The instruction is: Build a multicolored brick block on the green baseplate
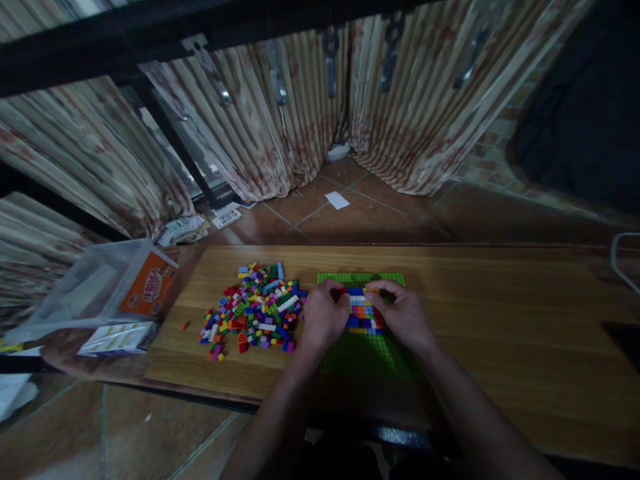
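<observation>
A green studded baseplate [360,353] lies on the wooden table in front of me. On its upper half sits a block of joined toy bricks [361,311] in blue, white, orange, red and yellow. My left hand [324,317] closes with thumb and fingers at the block's upper left corner, by a red brick. At the upper right corner, my right hand [404,319] pinches at a yellow-orange brick. The fingers cover parts of both corners, so the exact contact is hard to see.
Left of the baseplate spreads a pile of loose toy bricks [260,303]. Beyond the table's left end stand a clear plastic bin [95,267] with an orange label and a white box [119,338]. Striped curtains [280,127] hang behind the table [510,320].
</observation>
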Available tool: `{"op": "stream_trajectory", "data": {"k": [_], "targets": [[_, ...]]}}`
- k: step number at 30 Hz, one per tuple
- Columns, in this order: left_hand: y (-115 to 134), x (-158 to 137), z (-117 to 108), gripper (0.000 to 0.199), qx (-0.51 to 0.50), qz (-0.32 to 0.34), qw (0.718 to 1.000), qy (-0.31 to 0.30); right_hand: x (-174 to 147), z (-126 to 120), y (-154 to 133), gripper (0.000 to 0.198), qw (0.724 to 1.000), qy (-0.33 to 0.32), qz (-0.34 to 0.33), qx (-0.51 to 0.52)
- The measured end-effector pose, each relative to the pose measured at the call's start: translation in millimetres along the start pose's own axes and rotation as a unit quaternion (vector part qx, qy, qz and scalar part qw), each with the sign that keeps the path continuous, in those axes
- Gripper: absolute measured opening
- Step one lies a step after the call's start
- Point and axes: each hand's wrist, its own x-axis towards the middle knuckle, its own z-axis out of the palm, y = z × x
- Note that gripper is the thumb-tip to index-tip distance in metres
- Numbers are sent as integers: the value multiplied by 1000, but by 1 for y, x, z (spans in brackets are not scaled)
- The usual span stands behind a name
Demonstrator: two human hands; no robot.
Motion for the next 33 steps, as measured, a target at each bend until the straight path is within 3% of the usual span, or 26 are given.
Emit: {"op": "stream_trajectory", "data": {"k": [9, 14, 19, 24, 30, 33], "targets": [[-1, -9, -4, 23, 19, 49, 999, 11, -1, -4, 6, 31, 1000, -17, 0, -22], [-15, -2, -36, 20, 21, 43, 996, 80, -3, -6, -3, 36, 998, -30, 29, -47], [-31, -1, -69, 18, 160, -20, 983, 89, -2, -9, -12, 37, 997, -12, 36, -74], [-38, -4, -71, 15, 255, -23, 964, 73, 0, -12, -11, 35, 996, 9, 41, -74], [-36, -2, -72, 16, 258, -12, 963, 77, 1, -14, -8, 31, 996, 37, 14, -77], [-35, 1, -77, 12, 164, -14, 981, 101, 1, -14, -13, 29, 992, 108, 5, -65]]}}
